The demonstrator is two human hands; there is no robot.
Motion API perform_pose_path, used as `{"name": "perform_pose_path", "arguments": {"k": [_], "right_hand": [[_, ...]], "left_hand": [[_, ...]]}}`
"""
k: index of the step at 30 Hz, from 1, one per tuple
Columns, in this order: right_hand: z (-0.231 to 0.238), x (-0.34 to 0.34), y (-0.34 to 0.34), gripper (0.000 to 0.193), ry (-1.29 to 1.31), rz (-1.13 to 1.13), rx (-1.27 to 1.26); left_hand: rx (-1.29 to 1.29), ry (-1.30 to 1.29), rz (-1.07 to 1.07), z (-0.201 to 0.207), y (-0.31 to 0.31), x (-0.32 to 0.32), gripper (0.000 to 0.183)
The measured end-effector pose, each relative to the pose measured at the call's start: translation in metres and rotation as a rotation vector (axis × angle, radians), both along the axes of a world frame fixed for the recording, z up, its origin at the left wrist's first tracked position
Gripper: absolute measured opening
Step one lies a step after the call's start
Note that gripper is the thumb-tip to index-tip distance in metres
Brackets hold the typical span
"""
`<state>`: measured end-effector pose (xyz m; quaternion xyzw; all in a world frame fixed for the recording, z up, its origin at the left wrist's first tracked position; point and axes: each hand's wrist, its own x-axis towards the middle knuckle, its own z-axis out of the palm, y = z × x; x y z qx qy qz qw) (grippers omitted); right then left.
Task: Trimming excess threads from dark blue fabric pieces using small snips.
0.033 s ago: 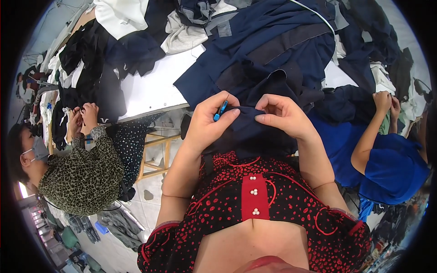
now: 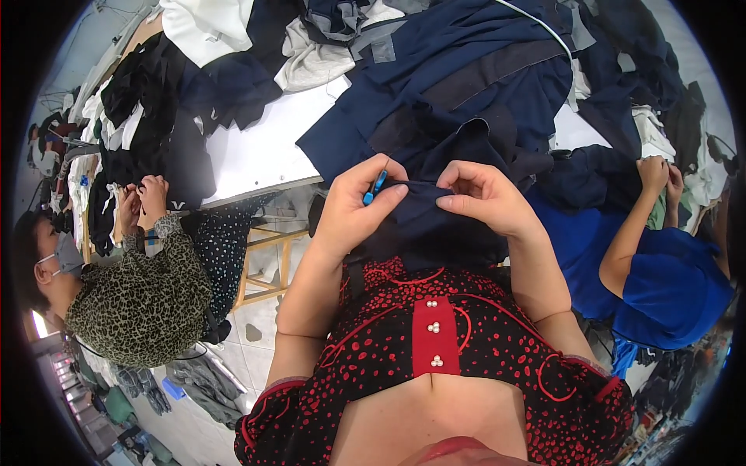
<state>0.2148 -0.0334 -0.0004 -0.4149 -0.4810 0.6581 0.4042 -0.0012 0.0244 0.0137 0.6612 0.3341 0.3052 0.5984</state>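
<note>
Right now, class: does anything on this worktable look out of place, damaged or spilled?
Nothing stands out. Dark garments lie in loose heaps over the white table. The left hand, with a small blue tool, and the right hand pinch navy fabric that shows no tear.

A big white desk (image 2: 256, 151) fills the top of the room — heaps of dark and white clothes (image 2: 179, 62) lie all over it. Below it is a pale tiled floor (image 2: 256, 326) with dark spots. A wooden stool (image 2: 264, 264) stands there. More bundles (image 2: 132, 388) lie on the floor — bottom left.
</note>
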Motion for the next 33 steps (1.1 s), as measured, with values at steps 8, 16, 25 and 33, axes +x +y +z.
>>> {"name": "perform_pose_path", "arguments": {"k": [8, 16, 25, 33], "right_hand": [[-0.001, -0.005, 0.001, 0.013, 0.054, -0.001, -0.024], [0.000, -0.006, 0.000, 0.022, 0.052, 0.030, -0.064], [-0.002, -0.004, -0.002, 0.020, 0.120, -0.061, -0.027], [-0.003, -0.005, -0.005, 0.020, -0.001, -0.116, 0.008]], "left_hand": [[0.001, -0.004, 0.016, -0.008, 0.006, 0.000, 0.007], [0.095, 0.012, 0.128, -0.011, 0.008, -0.004, 0.029], [0.375, 0.237, -0.051, 0.019, -0.024, -0.008, 0.041], [0.446, 0.341, -0.046, 0.018, -0.028, -0.003, 0.036]]}}
